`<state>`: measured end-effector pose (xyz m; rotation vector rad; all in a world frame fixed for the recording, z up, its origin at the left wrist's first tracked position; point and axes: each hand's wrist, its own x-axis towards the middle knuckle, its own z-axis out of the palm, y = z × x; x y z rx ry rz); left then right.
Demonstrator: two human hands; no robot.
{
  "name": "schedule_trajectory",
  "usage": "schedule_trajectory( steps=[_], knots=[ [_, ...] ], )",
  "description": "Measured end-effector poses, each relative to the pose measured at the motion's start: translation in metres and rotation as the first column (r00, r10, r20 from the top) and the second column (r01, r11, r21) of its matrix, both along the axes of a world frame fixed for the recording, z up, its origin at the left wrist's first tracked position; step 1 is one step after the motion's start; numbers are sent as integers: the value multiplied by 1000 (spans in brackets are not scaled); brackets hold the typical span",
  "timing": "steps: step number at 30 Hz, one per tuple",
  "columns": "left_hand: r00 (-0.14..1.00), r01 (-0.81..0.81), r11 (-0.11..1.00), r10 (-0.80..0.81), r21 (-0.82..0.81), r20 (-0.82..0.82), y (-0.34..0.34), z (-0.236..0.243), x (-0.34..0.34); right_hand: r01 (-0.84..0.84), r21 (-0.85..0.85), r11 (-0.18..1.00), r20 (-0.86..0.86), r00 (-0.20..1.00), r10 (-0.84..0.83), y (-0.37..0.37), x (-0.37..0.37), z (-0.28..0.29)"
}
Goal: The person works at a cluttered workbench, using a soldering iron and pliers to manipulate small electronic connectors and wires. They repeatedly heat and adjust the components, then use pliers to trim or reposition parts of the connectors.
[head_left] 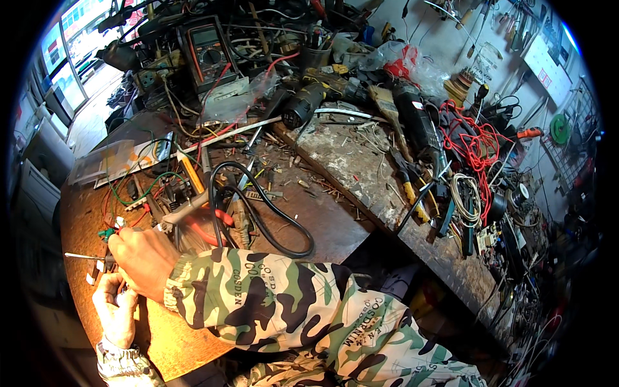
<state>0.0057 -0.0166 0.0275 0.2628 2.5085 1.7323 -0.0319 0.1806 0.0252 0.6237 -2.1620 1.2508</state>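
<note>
At the left edge of the brown wooden bench my two hands are close together. My right hand [145, 261] reaches across from the right, its fingers bent and pressed together around something small. My left hand [116, 313] is just below it, thumb and fingers pinched near the same spot. What they hold is mostly hidden behind the fingers. A thin pale metal rod [80, 256] sticks out left of the fingertips, beside a small dark piece. A green-and-white wire connector [108, 233] lies just beyond my right hand. Red-handled pliers [222, 218] lie to its right.
A looped black cable [308, 245] lies right of the hands. Behind it are a yellow-handled tool [192, 173] and a multimeter [207, 51]. Power tools, a brush [387, 106] and red wire [474, 138] crowd the right bench. A gap [371, 248] separates the bench tops.
</note>
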Motion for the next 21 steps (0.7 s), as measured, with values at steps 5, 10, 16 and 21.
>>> schedule_trajectory(
  steps=[5,10,16,21],
  knots=[
    [1000,18,1000,-18,5,-10,3,5,2,9,4,1000,-5,1000,-9,-1,-1,-1],
    [999,24,999,-25,-29,-23,10,3,1,16,16,1000,0,1000,-16,2,0,-4],
    [1000,-30,999,30,-43,3,6,9,8,-38,126,991,67,997,30,-1,0,2],
    [982,-171,970,183,-174,54,43,45,21,-184,-165,969,223,950,219,32,5,23]
  ],
)
